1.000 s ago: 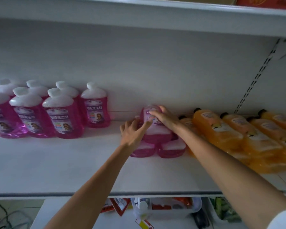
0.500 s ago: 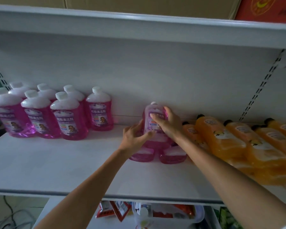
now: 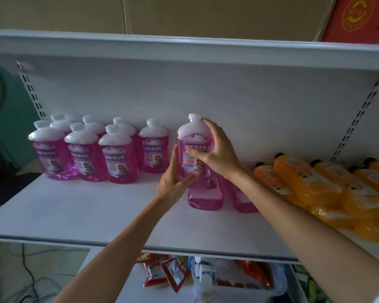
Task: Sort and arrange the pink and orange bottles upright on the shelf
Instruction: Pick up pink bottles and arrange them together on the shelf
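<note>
A pink bottle point(image 3: 194, 147) is held upright above the white shelf point(image 3: 85, 213), gripped between the left hand point(image 3: 173, 182) at its lower side and the right hand point(image 3: 217, 149), whose fingers are curled around its shoulder. Just below it, two pink bottles point(image 3: 205, 196) are seen lying flat. Upright pink bottles point(image 3: 118, 154) are grouped at the left; orange bottles point(image 3: 315, 186) are laid flat at the right. "地板清洁剂" is printed on the labels.

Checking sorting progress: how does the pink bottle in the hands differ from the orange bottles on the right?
The held pink bottle is upright, gripped by both hands; the orange bottles lie tipped over in a pile. Its cap is white; theirs are dark. It looks squat and broad-shouldered; they look slimmer. Both kinds carry front labels.
</note>
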